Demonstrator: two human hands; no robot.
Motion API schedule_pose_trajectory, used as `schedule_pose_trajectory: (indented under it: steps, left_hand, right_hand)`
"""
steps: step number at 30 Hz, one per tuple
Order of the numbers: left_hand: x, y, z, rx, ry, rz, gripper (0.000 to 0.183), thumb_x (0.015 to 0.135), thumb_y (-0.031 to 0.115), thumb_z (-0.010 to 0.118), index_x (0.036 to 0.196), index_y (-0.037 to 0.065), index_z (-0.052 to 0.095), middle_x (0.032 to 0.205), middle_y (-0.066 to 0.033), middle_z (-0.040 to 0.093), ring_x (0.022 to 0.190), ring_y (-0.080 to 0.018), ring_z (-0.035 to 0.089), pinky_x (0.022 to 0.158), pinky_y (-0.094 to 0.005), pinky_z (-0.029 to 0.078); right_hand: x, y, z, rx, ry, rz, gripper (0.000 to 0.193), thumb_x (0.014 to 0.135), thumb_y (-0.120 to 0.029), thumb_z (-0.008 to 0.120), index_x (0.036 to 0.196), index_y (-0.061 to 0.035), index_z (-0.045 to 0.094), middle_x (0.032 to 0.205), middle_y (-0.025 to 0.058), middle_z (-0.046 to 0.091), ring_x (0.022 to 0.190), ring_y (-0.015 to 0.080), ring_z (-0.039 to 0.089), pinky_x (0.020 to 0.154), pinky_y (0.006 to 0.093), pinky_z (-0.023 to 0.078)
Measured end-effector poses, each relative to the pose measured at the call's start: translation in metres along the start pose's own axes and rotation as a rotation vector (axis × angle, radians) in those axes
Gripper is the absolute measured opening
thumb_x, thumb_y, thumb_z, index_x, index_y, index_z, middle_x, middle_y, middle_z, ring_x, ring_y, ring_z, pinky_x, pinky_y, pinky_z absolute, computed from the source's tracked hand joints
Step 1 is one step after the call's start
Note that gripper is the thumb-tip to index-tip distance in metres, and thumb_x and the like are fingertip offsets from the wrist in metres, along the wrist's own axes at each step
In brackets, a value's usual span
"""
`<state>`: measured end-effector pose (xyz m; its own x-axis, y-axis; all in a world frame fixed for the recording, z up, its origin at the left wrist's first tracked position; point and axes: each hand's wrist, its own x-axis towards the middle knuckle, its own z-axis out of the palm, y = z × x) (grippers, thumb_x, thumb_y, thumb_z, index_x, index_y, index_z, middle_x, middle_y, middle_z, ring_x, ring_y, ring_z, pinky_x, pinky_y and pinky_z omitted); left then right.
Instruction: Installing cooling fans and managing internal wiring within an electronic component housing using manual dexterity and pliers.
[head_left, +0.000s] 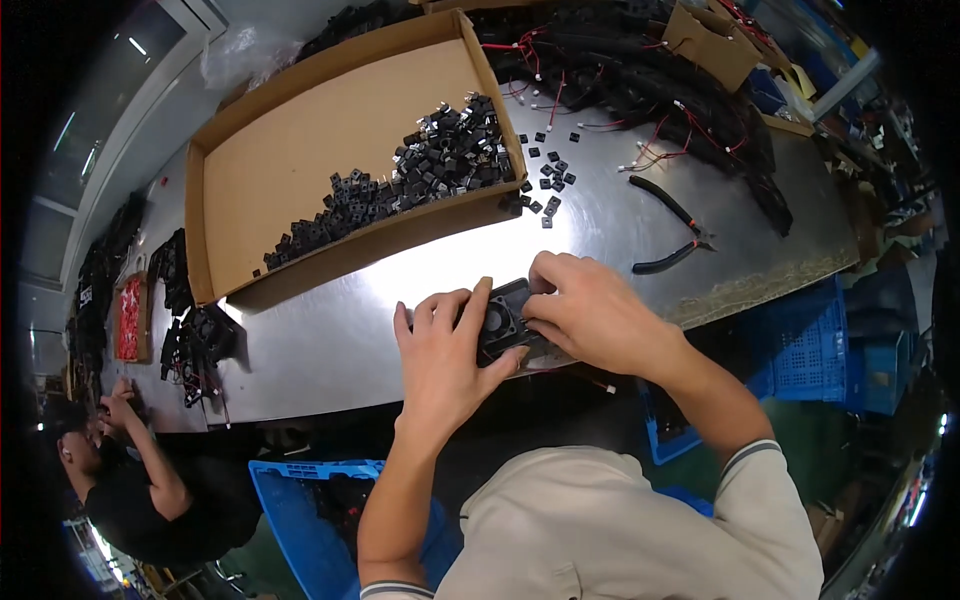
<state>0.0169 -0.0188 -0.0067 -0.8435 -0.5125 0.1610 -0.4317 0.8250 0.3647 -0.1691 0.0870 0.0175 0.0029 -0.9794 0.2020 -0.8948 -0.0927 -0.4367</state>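
One fan unit (498, 318): left hand (440, 350) grips, fingers spread; right hand (592, 312) apparently pinches two-o'clock edge; skewed push might dislodge it.

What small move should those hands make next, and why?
Perhaps a gentle press by the right hand on the right side of the black fan unit, with the left hand bracing it. The left fingers and thumb span the unit's left part, and the right fingertips are at its right side. Whether they pinch something small is hidden.
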Motion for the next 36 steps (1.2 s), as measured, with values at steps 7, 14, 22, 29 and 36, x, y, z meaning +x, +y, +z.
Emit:
schedule_pose_trajectory:
  steps: [7, 14, 22, 29, 36]
  left_hand:
    - [0.016, 0.002, -0.016, -0.067, -0.189, 0.007, 0.070, 0.076, 0.040, 0.079, 0.138, 0.015, 0.059, 0.116, -0.0106, 0.060, 0.110, -0.0310, 0.056, 0.100, -0.0512, 0.038]
    - [0.020, 0.005, -0.016, -0.030, -0.218, 0.036, 0.071, 0.071, 0.034, 0.082, 0.136, 0.014, 0.060, 0.115, -0.0091, 0.060, 0.108, -0.0303, 0.056, 0.098, -0.0486, 0.038]
    - [0.010, 0.005, -0.014, 0.040, -0.116, 0.029, 0.075, 0.071, 0.035, 0.084, 0.139, 0.021, 0.056, 0.116, -0.0066, 0.059, 0.107, -0.0287, 0.057, 0.098, -0.0506, 0.037]
    - [0.008, 0.010, -0.014, 0.013, -0.127, -0.033, 0.075, 0.071, 0.035, 0.083, 0.140, 0.023, 0.056, 0.116, -0.0067, 0.059, 0.109, -0.0287, 0.056, 0.097, -0.0515, 0.038]
    - [0.012, 0.012, -0.015, -0.014, -0.195, -0.096, 0.076, 0.072, 0.033, 0.082, 0.143, 0.023, 0.055, 0.117, -0.0084, 0.058, 0.113, -0.0304, 0.054, 0.100, -0.0520, 0.037]
  right_hand:
    - [-0.004, 0.004, 0.004, -0.135, -0.019, -0.066, 0.010, 0.077, -0.013, 0.072, 0.083, -0.0078, 0.066, 0.092, 0.0063, 0.056, 0.087, 0.0260, 0.059, 0.074, 0.0391, 0.048]
    - [-0.001, 0.010, 0.007, -0.066, -0.058, -0.068, 0.011, 0.077, -0.014, 0.072, 0.081, -0.0088, 0.064, 0.094, 0.0040, 0.056, 0.092, 0.0224, 0.058, 0.080, 0.0379, 0.046]
    - [0.003, 0.025, -0.008, 0.283, -0.016, 0.024, 0.013, 0.085, -0.010, 0.070, 0.093, -0.0006, 0.068, 0.100, 0.0104, 0.062, 0.091, 0.0316, 0.064, 0.078, 0.0377, 0.052]
    - [-0.001, 0.010, 0.003, -0.013, -0.054, -0.079, 0.011, 0.081, -0.011, 0.072, 0.088, -0.0045, 0.066, 0.096, 0.0078, 0.058, 0.089, 0.0282, 0.060, 0.076, 0.0395, 0.048]
    - [0.001, 0.013, 0.011, -0.017, -0.050, -0.142, 0.014, 0.076, -0.011, 0.072, 0.085, -0.0050, 0.063, 0.093, 0.0076, 0.055, 0.088, 0.0270, 0.058, 0.077, 0.0397, 0.047]
